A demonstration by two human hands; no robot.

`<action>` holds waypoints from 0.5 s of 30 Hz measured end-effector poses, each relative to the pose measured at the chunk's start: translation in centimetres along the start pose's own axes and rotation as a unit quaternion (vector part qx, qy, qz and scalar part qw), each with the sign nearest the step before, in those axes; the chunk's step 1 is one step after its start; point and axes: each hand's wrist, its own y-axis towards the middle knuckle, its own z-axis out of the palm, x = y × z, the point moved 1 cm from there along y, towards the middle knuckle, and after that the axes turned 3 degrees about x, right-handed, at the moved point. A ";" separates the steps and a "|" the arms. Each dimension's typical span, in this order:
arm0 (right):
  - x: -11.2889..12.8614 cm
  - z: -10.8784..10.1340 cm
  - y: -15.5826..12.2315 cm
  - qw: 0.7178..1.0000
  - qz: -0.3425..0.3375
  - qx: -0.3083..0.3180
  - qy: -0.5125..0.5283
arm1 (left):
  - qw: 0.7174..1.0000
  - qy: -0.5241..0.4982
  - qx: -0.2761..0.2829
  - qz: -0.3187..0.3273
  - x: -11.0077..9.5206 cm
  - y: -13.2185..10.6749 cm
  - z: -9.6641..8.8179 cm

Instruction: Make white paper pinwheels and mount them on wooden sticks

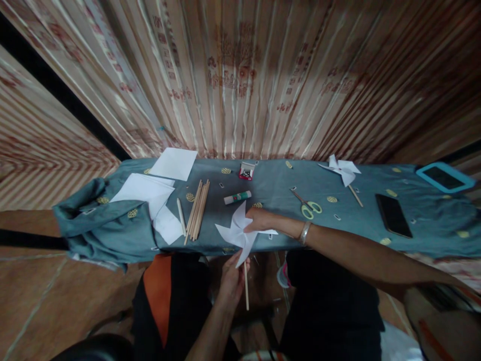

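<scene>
A white paper pinwheel (236, 231) hangs over the front edge of a narrow table covered with a blue-grey cloth (278, 186). My right hand (260, 220) presses closed fingers on its centre. Below the edge, my left hand (232, 275) is closed round the pinwheel's wooden stick (246, 287), which points down towards my lap. A silver bangle (305, 232) sits on my right wrist.
On the cloth lie a bundle of wooden sticks (197, 209), a glue stick (237, 197), white paper sheets (150, 192), a red box of pins (246, 171), yellow-handled scissors (308, 205), a finished pinwheel (342, 171), a black phone (393, 215) and a blue-framed tablet (445, 177). A striped curtain hangs behind.
</scene>
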 end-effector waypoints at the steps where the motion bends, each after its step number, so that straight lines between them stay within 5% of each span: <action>1: 0.1 -0.1 0.0 1.000 -0.003 0.002 0.005 | 1.000 -0.001 0.003 -0.003 0.0 0.0 0.0; 15: 1.8 -0.4 -1.2 0.997 -0.001 -0.055 0.046 | 0.998 0.048 0.028 0.011 -0.1 0.6 -0.8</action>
